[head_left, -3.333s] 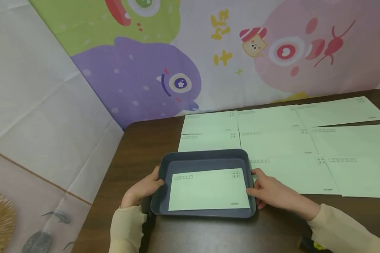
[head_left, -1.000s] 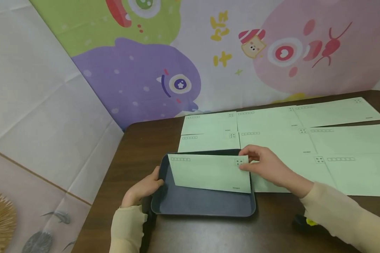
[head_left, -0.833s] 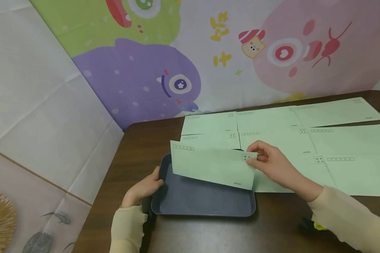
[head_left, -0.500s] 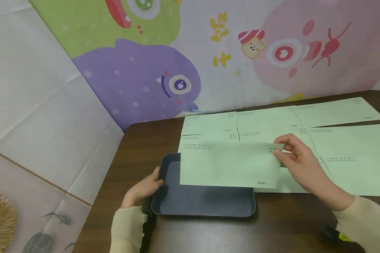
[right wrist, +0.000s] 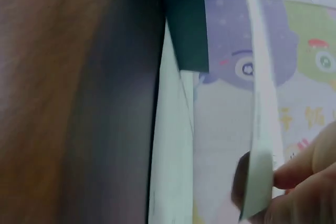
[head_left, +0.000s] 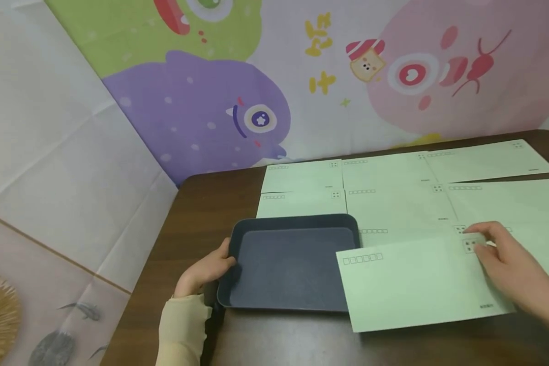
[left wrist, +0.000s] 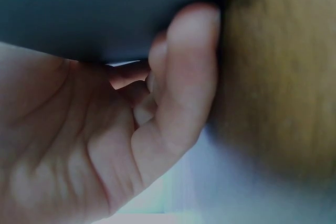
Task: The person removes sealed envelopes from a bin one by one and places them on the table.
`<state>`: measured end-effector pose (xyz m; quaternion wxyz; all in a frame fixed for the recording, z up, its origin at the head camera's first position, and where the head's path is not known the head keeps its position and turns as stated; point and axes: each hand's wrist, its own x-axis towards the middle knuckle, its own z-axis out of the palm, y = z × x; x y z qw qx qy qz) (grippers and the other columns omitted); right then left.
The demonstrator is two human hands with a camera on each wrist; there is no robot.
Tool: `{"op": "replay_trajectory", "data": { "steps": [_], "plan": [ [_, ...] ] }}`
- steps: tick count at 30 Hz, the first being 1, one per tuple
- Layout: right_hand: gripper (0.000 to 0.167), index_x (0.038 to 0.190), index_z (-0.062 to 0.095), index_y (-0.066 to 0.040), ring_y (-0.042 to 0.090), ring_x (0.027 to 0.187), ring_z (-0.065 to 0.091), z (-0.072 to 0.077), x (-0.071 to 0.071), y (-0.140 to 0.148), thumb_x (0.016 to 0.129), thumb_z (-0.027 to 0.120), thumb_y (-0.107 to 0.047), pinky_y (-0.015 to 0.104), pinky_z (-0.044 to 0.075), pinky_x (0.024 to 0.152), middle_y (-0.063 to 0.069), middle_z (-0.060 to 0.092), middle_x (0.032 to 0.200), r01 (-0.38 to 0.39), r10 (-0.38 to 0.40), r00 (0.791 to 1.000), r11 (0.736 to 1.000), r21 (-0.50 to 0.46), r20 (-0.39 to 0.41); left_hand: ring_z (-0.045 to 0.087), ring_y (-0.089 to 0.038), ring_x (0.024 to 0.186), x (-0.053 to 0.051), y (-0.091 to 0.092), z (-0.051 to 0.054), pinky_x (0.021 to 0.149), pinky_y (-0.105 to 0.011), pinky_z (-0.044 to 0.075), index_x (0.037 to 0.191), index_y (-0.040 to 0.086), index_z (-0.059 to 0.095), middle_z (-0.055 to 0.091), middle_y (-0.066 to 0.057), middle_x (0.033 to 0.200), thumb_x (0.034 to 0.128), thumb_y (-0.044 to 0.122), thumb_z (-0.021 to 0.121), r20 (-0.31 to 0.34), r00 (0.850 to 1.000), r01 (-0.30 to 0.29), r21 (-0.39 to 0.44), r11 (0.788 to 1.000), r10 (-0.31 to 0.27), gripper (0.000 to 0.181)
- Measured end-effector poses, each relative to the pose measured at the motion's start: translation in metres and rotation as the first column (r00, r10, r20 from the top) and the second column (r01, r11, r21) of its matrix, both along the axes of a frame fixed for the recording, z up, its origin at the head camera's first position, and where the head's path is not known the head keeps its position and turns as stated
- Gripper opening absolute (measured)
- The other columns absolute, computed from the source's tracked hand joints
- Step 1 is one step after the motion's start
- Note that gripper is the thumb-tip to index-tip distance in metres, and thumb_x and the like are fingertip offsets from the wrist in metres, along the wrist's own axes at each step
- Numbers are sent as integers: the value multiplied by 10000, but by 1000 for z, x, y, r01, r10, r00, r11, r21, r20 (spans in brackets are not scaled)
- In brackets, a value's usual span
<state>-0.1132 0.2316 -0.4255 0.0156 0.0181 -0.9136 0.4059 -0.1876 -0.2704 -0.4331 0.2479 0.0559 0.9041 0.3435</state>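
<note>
A pale green-white envelope (head_left: 416, 290), printed with a row of small boxes and a stamp square, is pinched at its upper right corner by my right hand (head_left: 514, 272). It is raised beside a dark grey-blue rectangular tray (head_left: 293, 272) and overlaps the tray's right edge in the head view. Nothing lies in the visible part of the tray. On the tray's left side my left hand (head_left: 208, 269) grips the rim, thumb inside. The left wrist view shows the left fingers (left wrist: 184, 77) curled at the tray's wall. In the right wrist view the envelope (right wrist: 265, 98) appears nearly edge-on between thumb and fingers.
Several matching envelopes (head_left: 393, 201) lie in rows on the brown table (head_left: 201, 218), behind and right of the tray. A cartoon-printed cloth (head_left: 320, 122) covers the wall at the back. A pale sheet (head_left: 73, 127) hangs beyond the table's left edge.
My right hand has let go of the tray's right rim, lifted the envelope out of the tray and carried it rightward. My left hand has stayed on the tray.
</note>
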Motion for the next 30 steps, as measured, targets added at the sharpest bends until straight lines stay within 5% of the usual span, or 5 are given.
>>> {"op": "replay_trajectory", "data": {
  "steps": [6, 10, 17, 23, 30],
  "plan": [
    [342, 1239, 282, 164, 424, 953, 441, -10, 7, 18, 925, 308, 33, 499, 378, 742, 419, 321, 1204, -10, -11, 991, 986, 165, 130, 64, -324, 1377, 2, 1, 2, 1087, -506, 117, 1444, -17, 17, 51, -203, 1506, 894, 96, 364, -5, 1000, -3, -9, 1000, 3, 660],
    [360, 1212, 264, 218, 452, 966, 435, -24, 10, 30, 886, 319, 75, 531, 388, 783, 408, 341, 1123, -30, -9, 981, 980, 199, 193, 48, -327, 1377, 4, 2, 3, 1087, -508, 108, 1439, -33, 0, 33, -209, 1505, 890, 85, 360, -3, 1000, 2, -9, 1000, -2, 666],
    [363, 1194, 259, 232, 471, 953, 433, -44, 14, 42, 862, 311, 94, 556, 373, 768, 397, 355, 1076, 47, -97, 973, 971, 233, 211, 101, -315, 1372, 2, 2, 3, 1080, -509, 139, 1437, -12, 84, 100, -197, 1500, 888, 77, 367, -6, 1000, -8, 20, 1000, 8, 624],
    [373, 1182, 271, 259, 496, 995, 357, -41, 16, 35, 869, 351, 72, 601, 312, 816, 427, 325, 1101, -19, -26, 975, 980, 199, 222, 139, -307, 1358, 2, 1, 3, 1070, -507, 162, 1422, -3, 130, 133, -193, 1491, 892, 73, 362, -11, 1000, -5, 29, 1000, 6, 583],
    [379, 1112, 427, 182, 446, 960, 402, -35, 13, 28, 826, 552, -33, 573, 357, 770, 393, 412, 1065, -63, 8, 986, 942, 328, 167, 182, -305, 1341, 1, 2, 3, 1060, -500, 185, 1414, -5, 152, 168, -196, 1478, 889, 69, 367, -18, 1000, -2, 26, 1000, 3, 573]
  ]
}}
